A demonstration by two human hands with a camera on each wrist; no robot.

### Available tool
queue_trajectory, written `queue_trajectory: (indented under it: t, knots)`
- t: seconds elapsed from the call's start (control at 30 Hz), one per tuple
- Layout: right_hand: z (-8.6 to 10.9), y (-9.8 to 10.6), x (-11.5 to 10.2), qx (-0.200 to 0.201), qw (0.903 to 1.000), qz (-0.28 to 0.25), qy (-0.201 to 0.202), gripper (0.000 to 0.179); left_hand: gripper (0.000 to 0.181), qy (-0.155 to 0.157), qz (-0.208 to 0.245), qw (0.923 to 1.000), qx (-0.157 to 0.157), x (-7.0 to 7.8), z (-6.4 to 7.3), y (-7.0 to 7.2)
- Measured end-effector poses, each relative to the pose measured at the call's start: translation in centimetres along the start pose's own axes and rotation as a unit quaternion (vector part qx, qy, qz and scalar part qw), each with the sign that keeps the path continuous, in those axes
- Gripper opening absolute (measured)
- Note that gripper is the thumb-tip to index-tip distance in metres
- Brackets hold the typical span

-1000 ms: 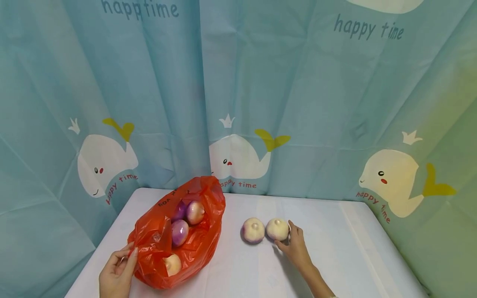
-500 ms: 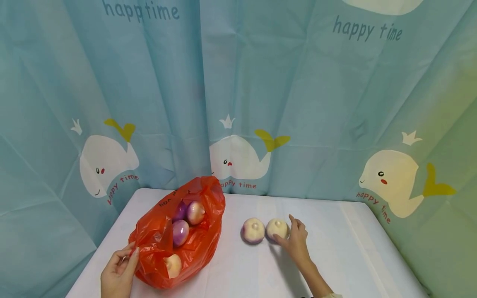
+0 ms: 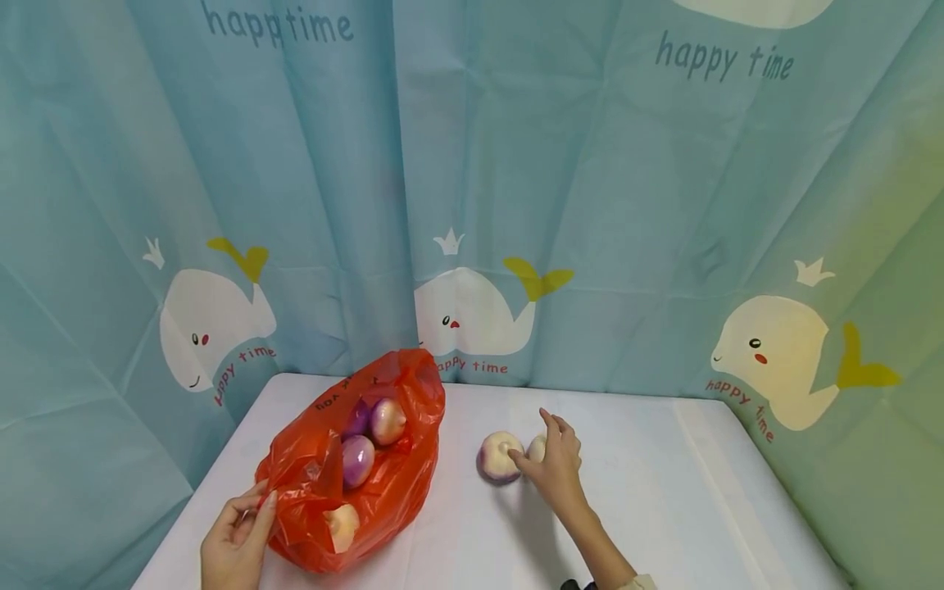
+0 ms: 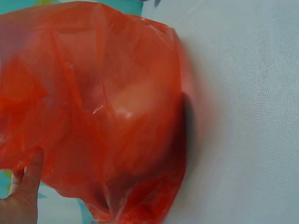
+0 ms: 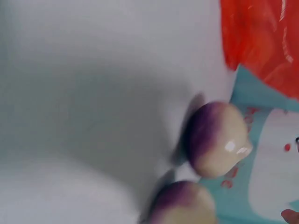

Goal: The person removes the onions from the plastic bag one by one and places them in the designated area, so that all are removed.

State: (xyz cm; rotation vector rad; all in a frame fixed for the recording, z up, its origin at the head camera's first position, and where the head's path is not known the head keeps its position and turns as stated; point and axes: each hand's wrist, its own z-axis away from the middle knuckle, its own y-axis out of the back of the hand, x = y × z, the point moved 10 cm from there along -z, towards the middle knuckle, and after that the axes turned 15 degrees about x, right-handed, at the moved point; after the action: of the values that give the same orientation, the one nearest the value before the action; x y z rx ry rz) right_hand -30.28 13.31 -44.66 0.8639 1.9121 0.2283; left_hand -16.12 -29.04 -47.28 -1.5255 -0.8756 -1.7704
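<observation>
My left hand point(image 3: 236, 537) pinches the near left rim of a red plastic bag point(image 3: 401, 492) between thumb and fingers. Inside the bag's wide mouth lie several purple and cream onions, among them one purple onion point(image 3: 358, 460) and a paler one point(image 3: 342, 524) near the front. My right hand point(image 3: 556, 467) hovers over two onions on the table, fingers spread and nothing held. Its thumb overlaps the left onion point(image 3: 498, 457) in the head view. Most of the right onion point(image 3: 537, 447) is hidden behind that hand. Both show purple undersides in the right wrist view.
A white-covered table point(image 3: 678, 492) carries everything. Behind it hangs a blue curtain point(image 3: 612, 328) printed with whales, close to the table's back edge. The bag fills the table's left part, a short way from the two loose onions.
My right hand has let go of the right onion, lifted, and moved left over toward the left onion. The left hand keeps its pinch on the bag, and the onions have stayed put.
</observation>
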Motion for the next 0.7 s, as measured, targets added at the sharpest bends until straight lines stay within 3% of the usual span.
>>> queue_trajectory:
  t: [0.33,0.57,0.7]
  knots:
    - [1.3,-2.4,-5.4,-0.052,0.9923,-0.112,0.011,0.070,0.031,-0.031,0.038,0.9988,0.002,-0.7,-0.4,-0.1]
    - [2.3,-3.7,-9.4,-0.075,0.9803,-0.170,0.068,0.064,0.028,-0.016,0.045,0.9988,0.010,-0.2,0.0,-0.3]
    - [2.8,-4.3,-10.6,-0.088,0.9744,-0.191,0.079,0.063,0.027,-0.010,0.053,0.9984,0.014,0.0,0.3,-0.3]
